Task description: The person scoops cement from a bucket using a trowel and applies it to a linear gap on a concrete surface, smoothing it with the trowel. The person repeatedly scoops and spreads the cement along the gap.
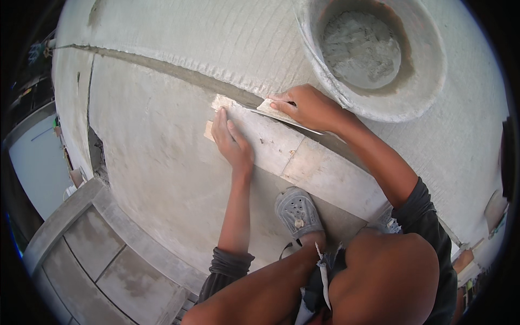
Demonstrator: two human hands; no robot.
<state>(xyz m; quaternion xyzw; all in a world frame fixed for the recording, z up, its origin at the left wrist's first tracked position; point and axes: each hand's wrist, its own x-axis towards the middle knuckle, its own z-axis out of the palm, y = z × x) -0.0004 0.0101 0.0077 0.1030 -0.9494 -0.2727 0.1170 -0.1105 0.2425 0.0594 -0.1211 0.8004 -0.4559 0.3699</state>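
Note:
My left hand (232, 142) lies with its fingers stretched out along the near side of a long pale board (271, 142), fingertips against its rough far-left end. A small wood piece (209, 131) sticks out beside those fingers. My right hand (311, 108) grips a thin, flat trowel-like plate (275, 111), thumb on top and the other fingers partly hidden. This plate rests along the board's far edge, over a groove (179, 78) in the concrete. A round bucket (428, 65) holding grey mortar (364, 51) stands beyond my right hand.
Ridged concrete (216, 32) spreads beyond the groove, and smoother concrete (146, 124) lies to the left. My grey clog (298, 211) stands close by the board. At lower left are a raised border (135, 230) and square slabs (132, 279); a broken gap (97, 151) lies near its corner.

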